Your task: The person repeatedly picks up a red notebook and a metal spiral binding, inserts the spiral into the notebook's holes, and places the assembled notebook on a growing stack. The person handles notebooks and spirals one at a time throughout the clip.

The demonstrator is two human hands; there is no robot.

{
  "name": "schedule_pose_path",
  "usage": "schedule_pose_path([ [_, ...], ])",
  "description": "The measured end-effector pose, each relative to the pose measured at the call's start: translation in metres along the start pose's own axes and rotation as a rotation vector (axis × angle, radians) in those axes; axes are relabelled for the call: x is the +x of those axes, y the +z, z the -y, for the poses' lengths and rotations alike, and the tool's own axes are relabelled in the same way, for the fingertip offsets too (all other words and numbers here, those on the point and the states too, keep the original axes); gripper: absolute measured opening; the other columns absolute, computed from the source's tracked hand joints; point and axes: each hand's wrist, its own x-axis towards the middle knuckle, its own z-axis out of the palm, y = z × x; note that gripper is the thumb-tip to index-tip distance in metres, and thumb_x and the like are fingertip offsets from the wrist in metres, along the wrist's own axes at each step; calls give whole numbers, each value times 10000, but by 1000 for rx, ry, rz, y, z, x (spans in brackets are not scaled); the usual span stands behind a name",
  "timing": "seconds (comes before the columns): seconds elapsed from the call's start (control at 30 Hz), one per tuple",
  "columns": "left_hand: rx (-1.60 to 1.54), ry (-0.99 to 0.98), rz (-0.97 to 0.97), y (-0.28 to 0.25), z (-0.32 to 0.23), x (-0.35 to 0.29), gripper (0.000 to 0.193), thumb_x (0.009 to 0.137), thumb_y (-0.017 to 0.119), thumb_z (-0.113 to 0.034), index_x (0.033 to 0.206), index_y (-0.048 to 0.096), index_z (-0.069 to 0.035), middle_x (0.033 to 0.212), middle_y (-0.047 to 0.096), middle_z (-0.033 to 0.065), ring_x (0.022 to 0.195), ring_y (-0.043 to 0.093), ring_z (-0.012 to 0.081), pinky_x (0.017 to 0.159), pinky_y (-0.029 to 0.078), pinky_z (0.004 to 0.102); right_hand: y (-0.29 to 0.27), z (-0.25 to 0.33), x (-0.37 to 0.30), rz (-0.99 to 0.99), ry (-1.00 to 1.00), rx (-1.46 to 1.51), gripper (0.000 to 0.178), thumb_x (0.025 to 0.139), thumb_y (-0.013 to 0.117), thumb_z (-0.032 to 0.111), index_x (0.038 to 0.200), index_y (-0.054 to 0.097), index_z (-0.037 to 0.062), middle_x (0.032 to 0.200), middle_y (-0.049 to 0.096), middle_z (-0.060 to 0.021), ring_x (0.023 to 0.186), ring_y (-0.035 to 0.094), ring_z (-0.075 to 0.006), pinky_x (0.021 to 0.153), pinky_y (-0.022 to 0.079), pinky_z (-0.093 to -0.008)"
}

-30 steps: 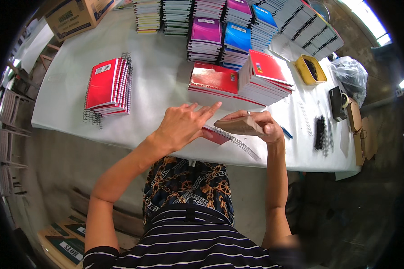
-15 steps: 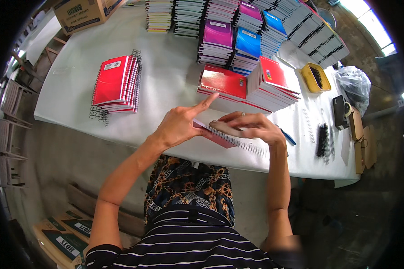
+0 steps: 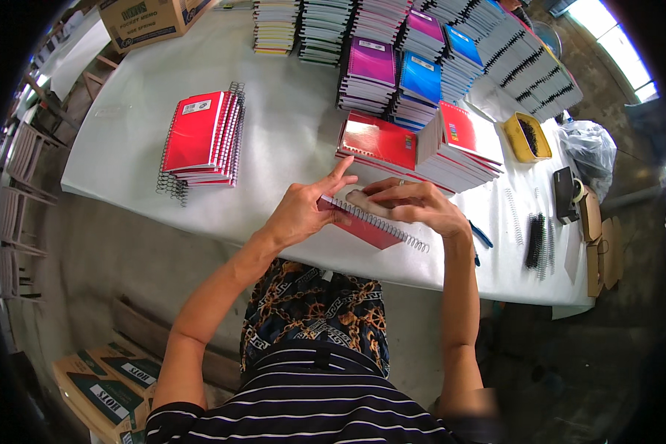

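A small red notebook [image 3: 370, 230] is held upright on its edge near the table's front, its row of punched holes facing up. A wire spiral coil [image 3: 382, 222] runs along that top edge, its free end sticking out past the right corner. My left hand [image 3: 303, 209] grips the notebook's left end, thumb in front and index finger pointing away. My right hand [image 3: 424, 205] is closed round a beige, soft-looking pad [image 3: 370, 204] that lies against the coil. What the pad is made of cannot be made out.
Red notebooks with coils [image 3: 196, 140] are stacked at left. Uncoiled red notebooks [image 3: 459, 152] stand beyond my hands, before purple [image 3: 372, 63] and blue notebook stacks [image 3: 421, 78]. At right are blue-handled pliers [image 3: 481, 234], loose coils [image 3: 536, 240], a yellow tub [image 3: 525, 140] and a black tape dispenser [image 3: 564, 194].
The coil has moved left along the notebook's edge, so less of it sticks out at the right. More of the red cover shows. The whole view has shifted slightly.
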Motion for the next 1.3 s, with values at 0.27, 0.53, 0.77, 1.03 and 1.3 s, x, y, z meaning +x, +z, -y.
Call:
schedule_pose_path([
  [0.27,-134,-10,66,-6,6,-5,840,777,796,-197,1503,376,-151,1322,622,116,1082,605,93,833,550,280,-2,5,-10,-40,-40,90,504,814,670,351,1170,691,-5,1253,622,-166,1104,606,-278,925,479,-378],
  [0.53,-245,-48,46,-37,-41,3,521,854,730,-263,1318,600,-68,1284,650,62,1067,617,89,858,555,276,-9,-42,-76,-602,79,-292,469,802,742,316,1147,699,1,1262,605,-206,1182,567,-322,1000,461,-423],
  [0.77,508,376,-149,17,-26,-14,523,808,735,-351,1263,647,-108,1150,701,86,1008,695,304,895,560,374,28,-59,-109,-764,241,-825,679,757,785,443,1339,575,163,1456,410,-182,1362,363,-352,1139,256,-493],
  [1.03,748,361,-94,63,-5,-30,663,833,724,-259,1418,477,-69,1318,609,101,1201,588,342,885,557,404,36,-96,-139,-1073,345,-1103,400,910,637,90,1306,597,125,1143,560,-195,1092,566,-346,905,470,-464],
  [1.3,685,257,-91,60,-15,-27,613,853,711,-231,1416,494,-121,1326,604,96,1210,582,332,872,561,402,132,-14,-86,-815,-160,-724,452,805,748,171,1248,656,165,1033,562,-112,884,579,-264,745,486,-402],
])
